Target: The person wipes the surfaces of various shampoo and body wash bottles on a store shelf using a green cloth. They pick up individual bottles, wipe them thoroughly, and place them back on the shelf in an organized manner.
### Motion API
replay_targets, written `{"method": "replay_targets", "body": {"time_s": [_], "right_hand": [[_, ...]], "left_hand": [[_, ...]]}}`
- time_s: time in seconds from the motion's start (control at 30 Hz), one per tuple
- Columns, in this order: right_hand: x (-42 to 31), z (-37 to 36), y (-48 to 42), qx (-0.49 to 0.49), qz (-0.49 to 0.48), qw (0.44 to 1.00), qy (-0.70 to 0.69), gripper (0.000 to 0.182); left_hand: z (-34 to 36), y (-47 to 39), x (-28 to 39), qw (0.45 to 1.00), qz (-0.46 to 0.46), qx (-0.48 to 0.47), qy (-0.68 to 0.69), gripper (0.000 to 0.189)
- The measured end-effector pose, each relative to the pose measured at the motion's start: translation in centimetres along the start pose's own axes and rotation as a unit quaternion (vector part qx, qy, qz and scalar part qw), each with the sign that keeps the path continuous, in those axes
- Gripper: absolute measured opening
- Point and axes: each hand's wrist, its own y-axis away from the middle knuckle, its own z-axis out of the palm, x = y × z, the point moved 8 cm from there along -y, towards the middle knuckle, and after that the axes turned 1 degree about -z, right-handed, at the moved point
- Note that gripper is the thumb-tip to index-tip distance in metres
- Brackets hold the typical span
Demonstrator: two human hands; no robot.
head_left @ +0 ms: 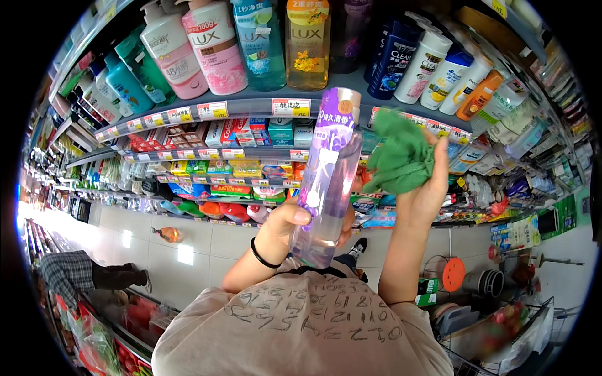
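Note:
My left hand grips the lower part of a tall, clear purple Lux bottle. The bottle stands nearly upright before my chest, its silver-toned cap up by the shelf edge. To its right, my right hand holds a crumpled green cloth, apart from the bottle. Behind them on the upper shelf stand a blue-green Lux bottle, a yellow Lux bottle and a pink Lux pump bottle. A darker purple bottle is set further back.
Dark blue Clear bottles stand right on the upper shelf. Below lie toothpaste boxes and soap packs. An orange bottle lies on the tiled floor. A person in a checked shirt bends at the left; black buckets are at the right.

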Motion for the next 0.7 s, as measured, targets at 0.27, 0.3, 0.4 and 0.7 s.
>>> {"method": "replay_targets", "body": {"time_s": [0.27,0.3,0.4,0.7], "right_hand": [[-1.3,6.4,4.2,-0.073,-0.172,0.96,0.209,0.022],[-1.2,6.3,4.0,-0.067,-0.177,0.96,0.207,0.021],[-1.3,6.2,4.0,-0.059,-0.192,0.956,0.213,0.018],[3.4,5.9,4.0,-0.122,0.067,0.99,0.041,0.024]], "left_hand": [[-0.1,0.1,-0.3,0.992,-0.01,0.043,-0.115,0.073],[0.0,0.2,-0.3,0.992,-0.01,0.039,-0.119,0.072],[0.3,0.5,-0.7,0.991,-0.028,0.07,-0.109,0.071],[0.0,0.1,-1.8,0.994,-0.061,0.02,-0.089,0.081]]}}
